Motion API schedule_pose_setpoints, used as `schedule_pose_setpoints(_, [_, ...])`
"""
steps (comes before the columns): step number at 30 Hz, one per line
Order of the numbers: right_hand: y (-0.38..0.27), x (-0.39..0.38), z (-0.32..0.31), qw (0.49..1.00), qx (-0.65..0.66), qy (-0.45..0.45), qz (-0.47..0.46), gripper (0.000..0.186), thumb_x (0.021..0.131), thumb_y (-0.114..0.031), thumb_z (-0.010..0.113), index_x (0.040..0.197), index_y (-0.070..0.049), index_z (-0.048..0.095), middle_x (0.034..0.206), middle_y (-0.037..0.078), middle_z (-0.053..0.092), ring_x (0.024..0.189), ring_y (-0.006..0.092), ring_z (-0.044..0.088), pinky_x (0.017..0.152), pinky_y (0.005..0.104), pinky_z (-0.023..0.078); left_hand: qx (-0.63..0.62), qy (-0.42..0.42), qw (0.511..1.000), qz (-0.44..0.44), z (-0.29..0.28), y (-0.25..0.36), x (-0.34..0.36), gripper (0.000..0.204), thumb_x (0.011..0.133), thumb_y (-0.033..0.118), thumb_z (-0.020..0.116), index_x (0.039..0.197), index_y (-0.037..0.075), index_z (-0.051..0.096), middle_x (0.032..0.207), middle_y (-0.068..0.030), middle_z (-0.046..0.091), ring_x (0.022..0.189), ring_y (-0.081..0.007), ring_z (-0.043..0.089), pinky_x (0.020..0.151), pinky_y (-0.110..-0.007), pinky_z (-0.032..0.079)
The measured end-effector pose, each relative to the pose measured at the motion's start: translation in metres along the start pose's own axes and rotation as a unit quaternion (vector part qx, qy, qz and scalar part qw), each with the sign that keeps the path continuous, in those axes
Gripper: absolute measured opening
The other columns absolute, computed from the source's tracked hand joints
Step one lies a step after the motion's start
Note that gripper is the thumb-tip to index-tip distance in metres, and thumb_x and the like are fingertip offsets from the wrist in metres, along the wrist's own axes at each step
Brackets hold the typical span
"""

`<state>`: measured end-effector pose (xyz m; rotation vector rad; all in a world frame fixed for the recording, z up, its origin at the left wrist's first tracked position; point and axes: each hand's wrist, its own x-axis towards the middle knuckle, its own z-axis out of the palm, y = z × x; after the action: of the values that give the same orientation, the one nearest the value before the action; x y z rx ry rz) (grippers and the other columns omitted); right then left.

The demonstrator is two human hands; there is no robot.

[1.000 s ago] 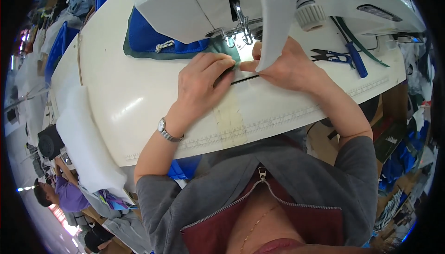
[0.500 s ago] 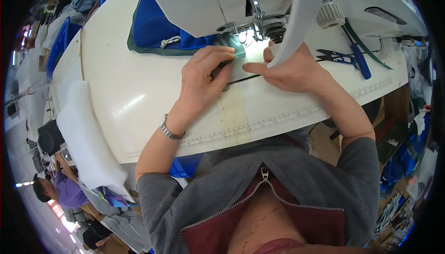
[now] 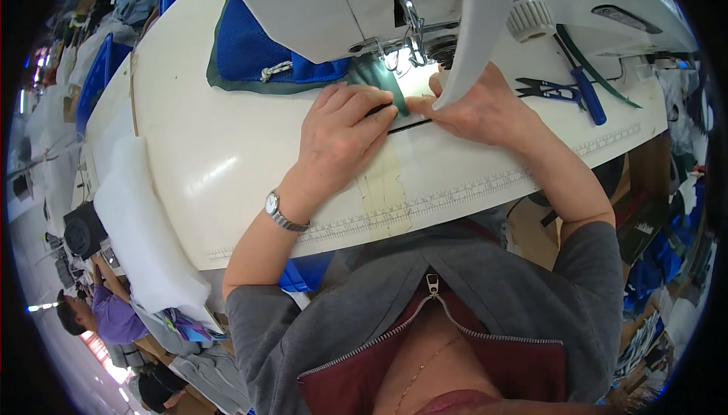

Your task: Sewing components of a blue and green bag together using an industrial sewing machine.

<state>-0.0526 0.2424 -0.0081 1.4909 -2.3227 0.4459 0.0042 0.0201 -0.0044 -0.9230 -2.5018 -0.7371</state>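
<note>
Dark green fabric lies under the needle area of a white sewing machine, joined to or beside a blue mesh piece with a white cord. My left hand, a watch on its wrist, is closed on the fabric's near edge, thumb and fingers pressed together. At the right of the lit needle plate is my right hand. Its visible fingertips are apart, with nothing seen between them, and one points at the fabric's edge. The machine's white curved guard hides part of that hand.
Right of the machine lie thread snips, a blue-handled tool and a green strip. A ruler scale runs along the table's front edge. White padding stands at left; beyond it, a person in purple.
My left hand has shifted slightly right and toward me, and more green fabric shows beside the needle plate. My right hand's pointing fingertip has moved a little right and up.
</note>
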Motion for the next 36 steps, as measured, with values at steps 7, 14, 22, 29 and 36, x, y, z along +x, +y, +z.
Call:
schedule_pose_setpoints(7, [0.005, -0.002, 0.005, 0.999, 0.009, 0.005, 0.050, 0.015, 0.072, -0.016, 0.066, 0.083, -0.024, 0.073, 0.063, 0.000, 0.052, 0.072, 0.0170, 0.058, 0.092, 0.0357, 0.045, -0.016, -0.040, 0.999, -0.008, -0.006, 0.002, 0.004, 0.020, 0.069, 0.005, 0.073, 0.089, 0.004, 0.069, 0.100, -0.0048, 0.066, 0.092, -0.0221, 0.062, 0.081, -0.035, 0.050])
schedule_pose_setpoints(14, [0.003, -0.002, 0.016, 0.997, -0.026, 0.008, 0.071, 0.025, 0.074, -0.014, 0.065, 0.090, -0.030, 0.074, 0.070, 0.000, 0.051, 0.076, 0.0177, 0.056, 0.097, 0.0389, 0.041, -0.017, -0.070, 0.997, 0.005, -0.010, -0.005, 0.003, 0.025, 0.066, 0.006, 0.073, 0.091, 0.006, 0.069, 0.103, -0.0044, 0.065, 0.096, -0.0224, 0.062, 0.082, -0.035, 0.050])
schedule_pose_setpoints(22, [0.004, -0.002, 0.016, 0.995, -0.073, 0.003, 0.062, 0.026, 0.074, -0.012, 0.061, 0.088, -0.031, 0.072, 0.074, -0.001, 0.052, 0.079, 0.0163, 0.055, 0.098, 0.0388, 0.040, 0.005, -0.100, 0.994, 0.033, -0.014, -0.009, 0.006, 0.027, 0.066, 0.006, 0.071, 0.092, 0.008, 0.068, 0.107, -0.0032, 0.065, 0.106, -0.0221, 0.061, 0.084, -0.034, 0.051])
schedule_pose_setpoints(29, [0.006, 0.001, 0.017, 0.996, -0.054, 0.035, 0.062, 0.019, 0.072, -0.014, 0.062, 0.081, -0.028, 0.071, 0.072, -0.001, 0.052, 0.079, 0.0175, 0.056, 0.097, 0.0405, 0.041, 0.004, -0.095, 0.995, 0.041, -0.015, -0.014, 0.013, 0.026, 0.066, 0.002, 0.076, 0.090, 0.008, 0.072, 0.106, -0.0031, 0.070, 0.103, -0.0213, 0.066, 0.076, -0.034, 0.056])
schedule_pose_setpoints(36, [0.009, 0.001, 0.022, 0.994, -0.044, 0.059, 0.080, 0.005, 0.068, -0.016, 0.065, 0.070, -0.020, 0.067, 0.071, -0.001, 0.054, 0.078, 0.0188, 0.058, 0.096, 0.0405, 0.042, 0.021, -0.075, 0.995, 0.058, -0.010, -0.017, 0.013, 0.020, 0.072, 0.008, 0.067, 0.092, 0.007, 0.066, 0.105, -0.0041, 0.064, 0.102, -0.0208, 0.061, 0.081, -0.033, 0.050])
